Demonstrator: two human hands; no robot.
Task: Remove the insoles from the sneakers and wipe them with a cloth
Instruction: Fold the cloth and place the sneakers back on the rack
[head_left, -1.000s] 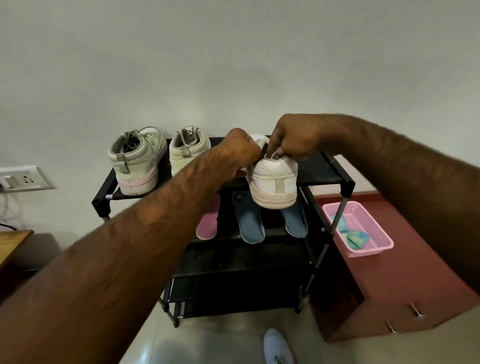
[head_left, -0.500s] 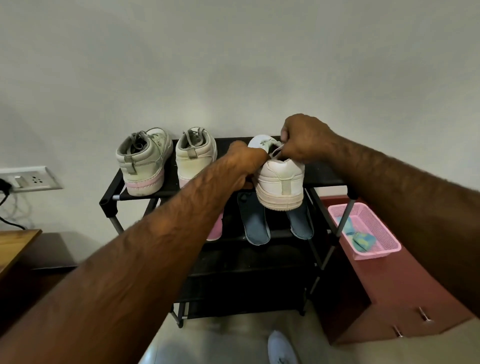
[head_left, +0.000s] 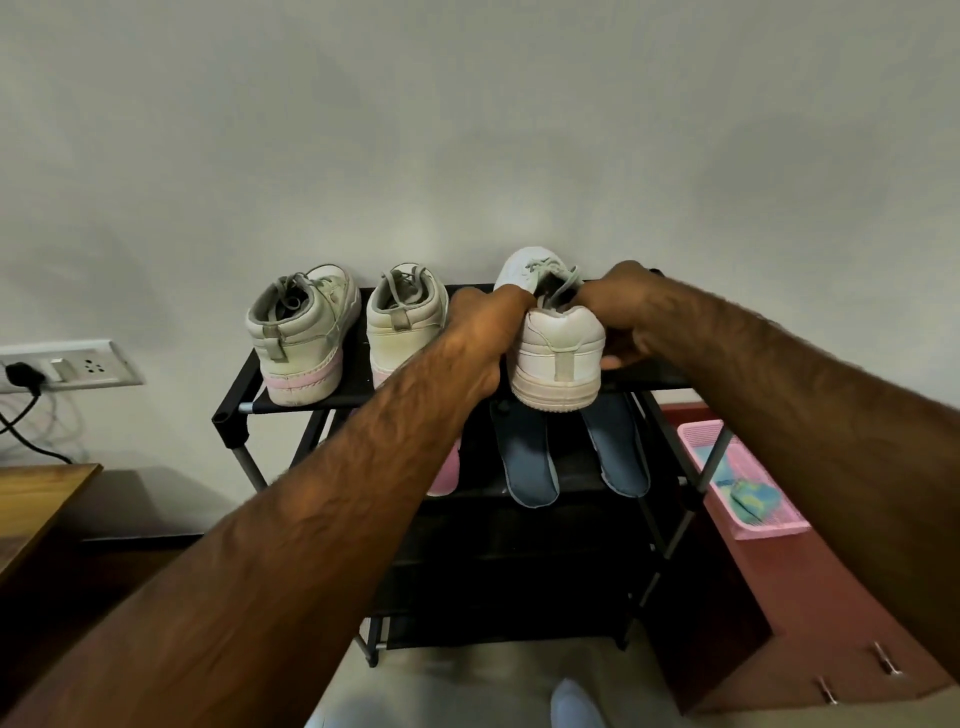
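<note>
A white sneaker (head_left: 558, 358) sits heel toward me at the right of the black rack's top shelf (head_left: 301, 397). My left hand (head_left: 480, 332) grips its left side at the collar. My right hand (head_left: 618, 306) holds its right side, fingers curled round the collar and the side. Two more pale sneakers with pink soles, one (head_left: 304, 338) and the other (head_left: 405, 322), stand to the left. On the shelf below lie two blue insoles (head_left: 527, 457) (head_left: 618, 452) and a pink insole (head_left: 447, 473), partly hidden by my left forearm.
A pink basket (head_left: 779, 525) holding a blue-green cloth (head_left: 753, 496) rests on a red-brown cabinet (head_left: 810, 623) right of the rack. A wall socket (head_left: 67, 366) with a plugged cable is at left, above a wooden surface (head_left: 31, 499). A white shoe tip (head_left: 576, 701) shows on the floor.
The white sneaker has gone from held above the shelf edge to resting further back on the top shelf. My right hand has slid from the collar down onto its right side.
</note>
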